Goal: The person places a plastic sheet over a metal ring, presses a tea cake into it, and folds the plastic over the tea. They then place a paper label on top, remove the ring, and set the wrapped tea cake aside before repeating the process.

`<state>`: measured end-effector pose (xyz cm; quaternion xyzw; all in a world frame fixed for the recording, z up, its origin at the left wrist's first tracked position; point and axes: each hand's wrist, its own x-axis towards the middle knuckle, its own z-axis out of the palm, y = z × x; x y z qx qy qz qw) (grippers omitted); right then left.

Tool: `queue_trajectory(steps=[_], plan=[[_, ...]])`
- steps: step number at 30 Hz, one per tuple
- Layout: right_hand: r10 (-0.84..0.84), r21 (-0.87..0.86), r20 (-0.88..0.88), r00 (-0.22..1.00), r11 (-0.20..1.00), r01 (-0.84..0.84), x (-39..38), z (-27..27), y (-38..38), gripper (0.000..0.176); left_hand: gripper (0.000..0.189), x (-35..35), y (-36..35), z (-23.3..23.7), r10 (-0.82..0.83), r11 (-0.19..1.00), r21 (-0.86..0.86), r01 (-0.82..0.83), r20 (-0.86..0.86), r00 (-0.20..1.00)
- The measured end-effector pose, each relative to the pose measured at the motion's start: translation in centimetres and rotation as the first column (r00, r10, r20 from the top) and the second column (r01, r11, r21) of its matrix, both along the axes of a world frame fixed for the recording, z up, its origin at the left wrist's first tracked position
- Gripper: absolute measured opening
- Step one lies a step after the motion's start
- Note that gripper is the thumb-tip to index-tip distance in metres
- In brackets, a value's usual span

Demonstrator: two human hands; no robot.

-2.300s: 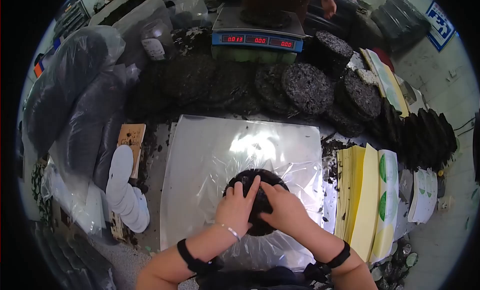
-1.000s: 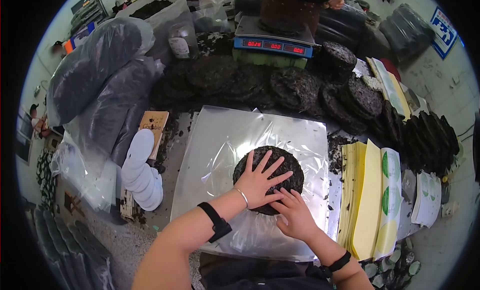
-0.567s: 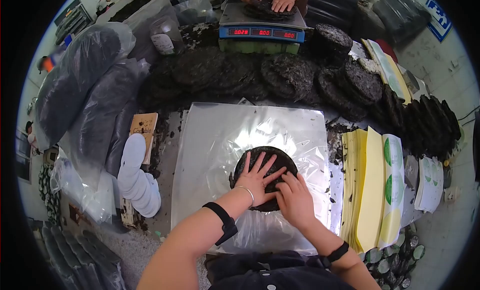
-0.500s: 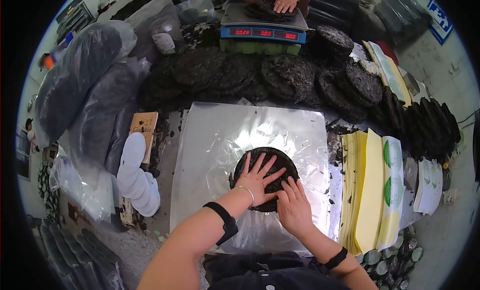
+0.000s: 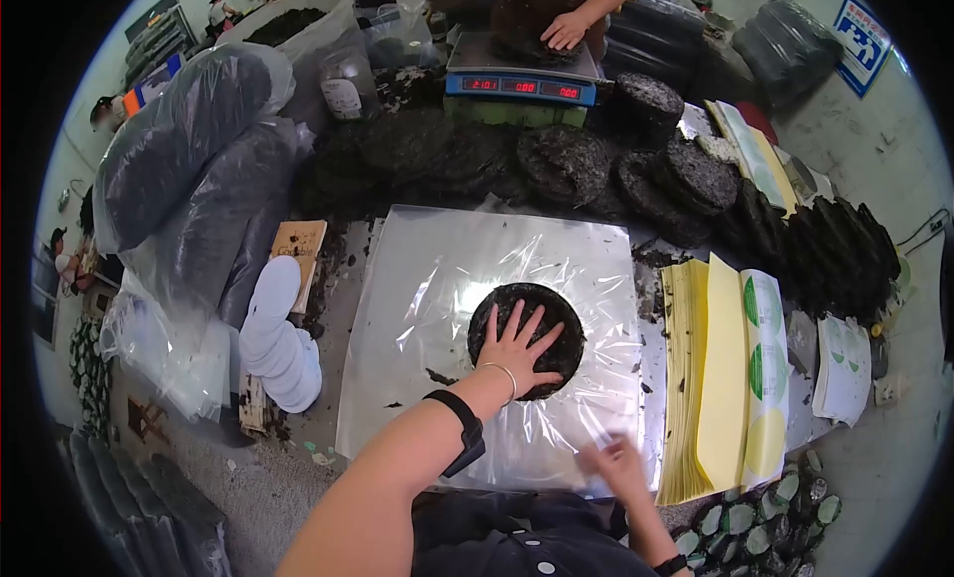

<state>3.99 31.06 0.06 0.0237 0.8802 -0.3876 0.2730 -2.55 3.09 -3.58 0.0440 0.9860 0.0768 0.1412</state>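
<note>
A round black cake [image 5: 557, 376], which looks like pressed dried seaweed, lies flat on a stack of clear plastic sheets [image 5: 417, 279]. My left hand [image 5: 519, 354] rests on top of it, palm down with the fingers spread wide. Near the front right corner of the sheets is my right hand [image 5: 616, 464], apart from the cake. Motion blurs its fingers, so I cannot make out whether they hold anything.
Yellow paper sheets [image 5: 720, 378] and green-white labels stand at the right. White paper discs [image 5: 281, 338] and a wooden block [image 5: 298, 247] are at the left. Behind are several black cakes [image 5: 564, 164] and a scale [image 5: 522, 85], where another person's hand [image 5: 566, 30] presses a cake.
My right hand has left the cake and moved down and right towards me. My left hand stays spread on the cake. The scale's first reading has changed, and the other person's hands have moved apart.
</note>
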Motion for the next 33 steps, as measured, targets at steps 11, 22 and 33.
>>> queue_trajectory(steps=[11,22,33], plan=[[0.298,-0.073,-0.719,0.628,0.866,-0.495,1.5,-8.1,1.4,0.067,0.033,9.2,-0.4,11.7,0.319,0.205,0.979,-0.005,-0.061,0.946],[-0.062,-0.243,-0.796,0.603,0.944,-0.224,-10.2,-2.5,-13.1,0.092,0.098,16.6,1.6,-1.1,0.678,0.723,0.575,-0.383,-0.484,0.554],[0.16,-0.319,-0.548,0.821,0.867,-0.382,-11.6,1.0,-16.0,0.046,0.041,-0.2,1.4,4.0,0.337,0.91,0.217,-0.353,0.108,0.935]])
